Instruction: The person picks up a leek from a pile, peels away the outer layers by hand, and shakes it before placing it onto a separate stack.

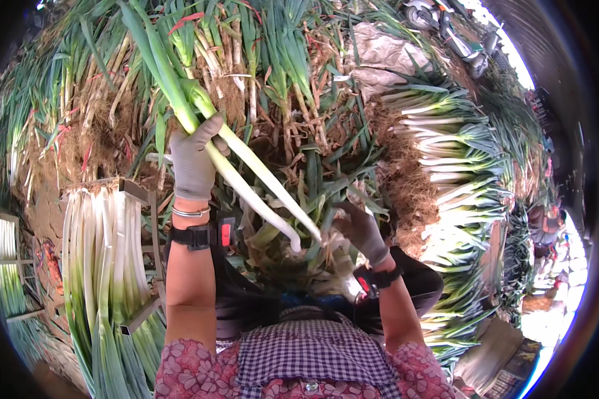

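White, smooth shanks shading into waxy green leaves mark the two long green onions (246,191) in the person's left hand (196,156), whose grey knit glove is closed around both stalks. Their pale ends slant down toward the right hand (363,233), also gloved, its fingers partly curled beside them; whether it grips anything, I cannot tell. Below lie limp, papery peelings (266,256), heaped before the person's checked gingham apron (313,346).

To the left, a metal rack (142,318) carries clean onions (98,246), white ends at its upper edge, green leaves hanging past its lower bar. On the right, a long row of untrimmed onions (446,143) points a brown mat of stringy roots (402,169) inward. More rooted bundles (293,60) cover the far ground, near crumpled tan sheeting (386,53). Bare brown earth (41,216) shows at left; a scooter (446,33) stands at the upper right.
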Tool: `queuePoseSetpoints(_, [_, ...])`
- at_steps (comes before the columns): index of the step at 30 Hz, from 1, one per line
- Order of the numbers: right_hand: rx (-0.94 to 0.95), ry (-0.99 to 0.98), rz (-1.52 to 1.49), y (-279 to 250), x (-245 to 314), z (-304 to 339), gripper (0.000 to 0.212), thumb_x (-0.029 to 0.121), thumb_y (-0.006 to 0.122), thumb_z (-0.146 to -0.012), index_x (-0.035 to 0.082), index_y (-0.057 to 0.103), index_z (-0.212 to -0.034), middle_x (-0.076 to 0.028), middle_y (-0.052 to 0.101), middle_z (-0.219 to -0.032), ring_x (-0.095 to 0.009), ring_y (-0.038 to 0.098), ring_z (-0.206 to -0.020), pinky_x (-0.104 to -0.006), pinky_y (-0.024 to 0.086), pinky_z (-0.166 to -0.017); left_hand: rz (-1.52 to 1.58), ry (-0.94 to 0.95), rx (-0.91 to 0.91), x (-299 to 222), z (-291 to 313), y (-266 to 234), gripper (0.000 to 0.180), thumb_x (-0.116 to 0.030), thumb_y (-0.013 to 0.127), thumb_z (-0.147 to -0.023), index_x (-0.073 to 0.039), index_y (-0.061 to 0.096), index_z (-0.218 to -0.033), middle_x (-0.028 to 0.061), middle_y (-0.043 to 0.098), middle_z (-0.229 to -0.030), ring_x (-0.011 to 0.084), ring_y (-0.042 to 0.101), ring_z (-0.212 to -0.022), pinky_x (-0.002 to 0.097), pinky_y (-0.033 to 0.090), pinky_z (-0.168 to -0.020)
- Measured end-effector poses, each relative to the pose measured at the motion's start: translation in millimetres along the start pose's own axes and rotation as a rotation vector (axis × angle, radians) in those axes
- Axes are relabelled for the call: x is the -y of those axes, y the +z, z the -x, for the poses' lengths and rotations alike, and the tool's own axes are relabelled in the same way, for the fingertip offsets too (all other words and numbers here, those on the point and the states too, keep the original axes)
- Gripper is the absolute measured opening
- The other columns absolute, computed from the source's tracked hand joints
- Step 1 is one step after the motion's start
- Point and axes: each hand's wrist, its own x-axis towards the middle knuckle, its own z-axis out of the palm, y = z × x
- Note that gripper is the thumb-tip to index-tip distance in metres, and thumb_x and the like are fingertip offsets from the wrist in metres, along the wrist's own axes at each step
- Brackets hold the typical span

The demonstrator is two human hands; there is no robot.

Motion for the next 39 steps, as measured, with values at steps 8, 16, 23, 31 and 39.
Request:
queuePoseSetpoints(8, [0.148,-0.372,0.128,37.7,52.4,-20.0,0.059,0.022,0.079,-0.075,0.007,0.054,-0.126,-0.013,0.069,-0.087,-0.024,0.070,-0.080,-0.0348,0.053,-0.068,0.179,-0.027,0.094,9.4,-0.6,10.4,0.020,-0.019,0.064,-0.091,-0.001,0.058,-0.096,0.0029,0.056,-0.071,0.0093,0.050,-0.054,0.0227,0.042,-0.049])
queuePoseSetpoints(16, [0.261,-0.365,-0.295,32.0,71.8,-19.1,0.074,0.034,0.076,-0.081,0.001,0.042,-0.138,-0.018,0.060,-0.124,-0.023,0.057,-0.118,-0.0340,0.046,-0.096,0.089,-0.273,0.213,30.9,17.1,32.6,0.013,-0.008,0.070,-0.083,0.001,0.064,-0.090,0.0030,0.061,-0.069,0.0098,0.053,-0.050,0.0222,0.042,-0.046])
queuePoseSetpoints(23, [0.531,-0.225,-0.371,22.0,67.7,-25.8,0.082,0.057,0.063,-0.084,-0.001,0.043,-0.140,-0.007,0.062,-0.106,-0.010,0.058,-0.081,-0.0242,0.048,-0.070,0.053,-0.262,0.303,27.5,7.0,34.6,0.017,-0.016,0.063,-0.086,0.001,0.062,-0.091,0.0026,0.054,-0.063,0.0108,0.050,-0.052,0.0243,0.040,-0.049])
queuePoseSetpoints(31, [0.415,0.070,-0.309,-3.3,-11.4,19.5,0.034,0.025,0.068,-0.090,-0.003,0.066,-0.109,-0.004,0.067,-0.084,-0.010,0.063,-0.076,-0.0249,0.050,-0.067,0.056,-0.144,0.159,17.2,-13.8,8.7,0.017,-0.012,0.061,-0.089,0.003,0.065,-0.096,0.0034,0.057,-0.072,0.0097,0.050,-0.055,0.0235,0.042,-0.049])
queuePoseSetpoints(39, [-0.064,-0.107,0.209,-8.3,16.4,6.4,0.021,0.007,0.061,-0.089,0.002,0.067,-0.108,-0.007,0.068,-0.087,-0.009,0.064,-0.080,-0.0237,0.050,-0.071,0.002,-0.098,0.010,12.1,-12.5,9.8,0.017,-0.010,0.063,-0.088,0.003,0.064,-0.100,0.0042,0.058,-0.073,0.0098,0.052,-0.054,0.0235,0.043,-0.046])
